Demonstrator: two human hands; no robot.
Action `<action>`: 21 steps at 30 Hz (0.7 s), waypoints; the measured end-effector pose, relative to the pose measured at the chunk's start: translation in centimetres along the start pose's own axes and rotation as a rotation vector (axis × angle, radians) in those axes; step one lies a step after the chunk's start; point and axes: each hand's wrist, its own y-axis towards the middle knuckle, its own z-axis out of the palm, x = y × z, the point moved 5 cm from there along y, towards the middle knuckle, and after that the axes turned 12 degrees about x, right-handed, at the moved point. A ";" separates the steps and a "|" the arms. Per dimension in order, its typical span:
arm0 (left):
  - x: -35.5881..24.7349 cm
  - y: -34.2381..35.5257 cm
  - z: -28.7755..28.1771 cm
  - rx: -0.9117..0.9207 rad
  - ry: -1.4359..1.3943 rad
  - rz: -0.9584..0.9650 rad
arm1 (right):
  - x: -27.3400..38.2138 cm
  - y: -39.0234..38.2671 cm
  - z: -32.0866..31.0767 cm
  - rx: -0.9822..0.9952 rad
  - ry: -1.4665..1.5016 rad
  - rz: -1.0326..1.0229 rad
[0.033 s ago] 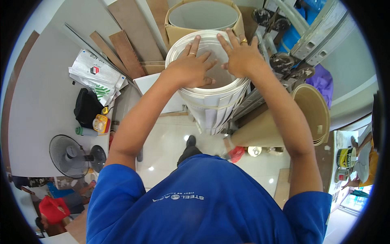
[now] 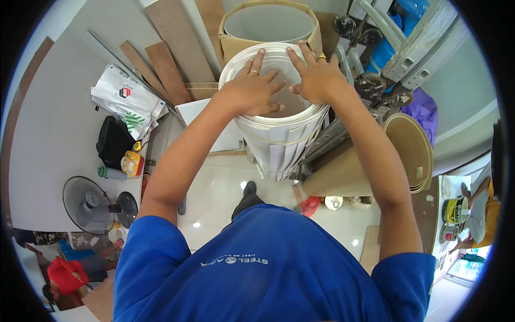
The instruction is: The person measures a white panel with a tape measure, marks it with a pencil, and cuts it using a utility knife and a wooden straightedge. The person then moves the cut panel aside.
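Observation:
A thick roll of white sheets [image 2: 273, 131] stands upright in front of me, with a band round its side and its hollow top facing up. My left hand [image 2: 252, 91] lies over the left part of the rim, fingers spread, a ring on one finger. Over the right part of the rim rests my right hand [image 2: 316, 78], also with fingers spread and a ring. Both palms face down and neither hand grips anything. Parts of the rim are hidden under the hands.
Behind the roll stands a boxed grey-white roll [image 2: 268, 24]. To the right are a metal ladder [image 2: 413, 59] and a tan roll [image 2: 343, 169] lying slanted. Wooden boards [image 2: 182, 43] lean at the back left. A fan [image 2: 91, 201] stands on the left table. Other people are at both sides.

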 end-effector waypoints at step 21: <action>7.5 7.2 -3.1 -0.140 -0.295 0.284 | 7.6 -32.4 37.9 -0.028 1.691 0.811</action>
